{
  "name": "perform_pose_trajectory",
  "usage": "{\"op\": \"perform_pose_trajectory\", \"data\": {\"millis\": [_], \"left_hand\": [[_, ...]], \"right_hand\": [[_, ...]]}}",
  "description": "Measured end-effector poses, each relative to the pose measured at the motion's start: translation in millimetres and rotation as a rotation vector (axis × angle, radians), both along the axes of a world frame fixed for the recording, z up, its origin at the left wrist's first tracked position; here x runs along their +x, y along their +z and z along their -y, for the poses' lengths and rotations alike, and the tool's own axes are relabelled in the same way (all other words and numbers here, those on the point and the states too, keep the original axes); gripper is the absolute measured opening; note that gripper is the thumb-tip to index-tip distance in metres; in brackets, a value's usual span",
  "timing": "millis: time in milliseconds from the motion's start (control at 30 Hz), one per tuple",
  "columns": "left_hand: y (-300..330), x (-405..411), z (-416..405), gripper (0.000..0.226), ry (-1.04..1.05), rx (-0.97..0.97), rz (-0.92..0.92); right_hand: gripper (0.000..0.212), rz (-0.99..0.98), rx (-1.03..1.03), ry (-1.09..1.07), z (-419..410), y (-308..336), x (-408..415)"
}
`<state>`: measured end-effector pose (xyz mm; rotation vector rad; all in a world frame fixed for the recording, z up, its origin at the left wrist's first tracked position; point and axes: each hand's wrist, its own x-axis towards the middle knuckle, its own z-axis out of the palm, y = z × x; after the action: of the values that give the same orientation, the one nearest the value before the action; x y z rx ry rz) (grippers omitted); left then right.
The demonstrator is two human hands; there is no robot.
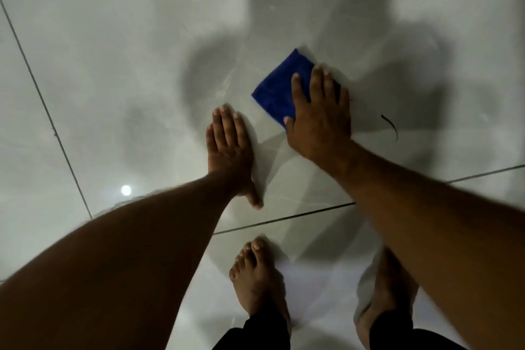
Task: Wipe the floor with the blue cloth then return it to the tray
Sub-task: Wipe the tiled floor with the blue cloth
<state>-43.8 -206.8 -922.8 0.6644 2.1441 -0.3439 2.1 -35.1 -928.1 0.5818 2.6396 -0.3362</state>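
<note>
A folded blue cloth (279,87) lies flat on the glossy pale tiled floor (113,65), right of centre. My right hand (319,113) presses down on the cloth's right half with fingers spread, covering part of it. Just to the left, my left hand (230,150) rests palm-down on the bare tile, fingers together and thumb out, holding nothing. No tray is in view.
My two bare feet (257,278) stand on the tile at the bottom, the right one partly behind my right forearm. Dark grout lines (45,105) cross the floor. A thin dark strand (390,125) lies right of the cloth. Shadows darken the tiles around my hands.
</note>
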Motion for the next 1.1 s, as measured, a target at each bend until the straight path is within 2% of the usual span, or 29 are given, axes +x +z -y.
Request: {"op": "perform_pose_trajectory", "data": {"millis": [167, 233, 367, 467, 533, 633, 700, 767, 800, 833, 867, 933, 1000, 1033, 1067, 1100], "left_hand": [[2.8, 1.2, -1.1, 0.193, 0.005, -0.015, 0.008], [2.9, 1.3, -0.8, 0.193, 0.009, -0.013, 0.004], [0.5, 2.0, -1.1, 0.194, 0.003, -0.005, 0.004], [-3.5, 1.3, 0.2, 0.195, 0.007, -0.007, 0.006], [-4.5, 1.0, 0.5, 0.195, 0.010, 0.004, 0.007], [0.0, 1.1, -0.2, 0.193, 0.019, 0.027, 0.028], [2.2, 1.1, 0.3, 0.193, 0.014, 0.026, 0.038], [2.2, 2.2, -0.5, 0.194, 0.006, 0.031, 0.036], [1.1, 1.4, -0.2, 0.195, 0.006, 0.035, 0.028], [-0.5, 1.5, 0.5, 0.197, 0.008, 0.039, 0.022], [-2.4, 1.4, 1.2, 0.198, 0.009, 0.042, 0.021], [-5.0, 0.4, 3.4, 0.199, 0.005, 0.039, 0.013], [-6.3, -0.1, 4.2, 0.199, 0.006, 0.021, 0.021], [-6.5, 0.0, 4.0, 0.199, 0.003, 0.013, 0.024], [-5.0, 0.5, 3.7, 0.199, 0.007, 0.005, 0.026], [-2.9, 1.2, 2.9, 0.199, 0.010, -0.002, 0.024]], "right_hand": [[0.092, 0.110, -0.087, -0.089, 47.7, 16.6, 83.7], [0.095, 0.121, -0.103, -0.134, 58.4, 11.4, 90.6], [0.094, 0.001, -0.093, -0.335, 56.0, -7.6, 18.6], [0.083, -0.110, -0.013, -0.330, 30.1, -28.4, -21.3], [0.076, -0.185, 0.046, -0.157, 21.5, -35.6, 1.8], [0.075, -0.208, 0.034, 0.134, 24.6, -31.2, 105.1], [0.077, -0.232, 0.010, 0.430, 8.9, -26.7, 164.2], [0.074, -0.295, -0.046, 0.751, -30.9, -31.3, 164.8], [0.073, -0.303, -0.027, 0.829, -47.4, -34.2, 146.7], [0.073, -0.311, 0.012, 0.796, -60.5, -37.7, 124.3], [0.073, -0.306, 0.070, 0.657, -69.7, -40.9, 101.3], [0.073, -0.285, 0.152, 0.226, -69.8, -46.5, 66.3], [0.067, -0.284, 0.174, -0.162, -31.6, -41.6, 70.9], [0.066, -0.276, 0.156, -0.250, -9.4, -37.0, 90.9], [0.066, -0.248, 0.125, -0.242, 10.3, -32.3, 118.9], [0.068, -0.217, 0.074, -0.106, 22.3, -27.1, 152.3]]}}
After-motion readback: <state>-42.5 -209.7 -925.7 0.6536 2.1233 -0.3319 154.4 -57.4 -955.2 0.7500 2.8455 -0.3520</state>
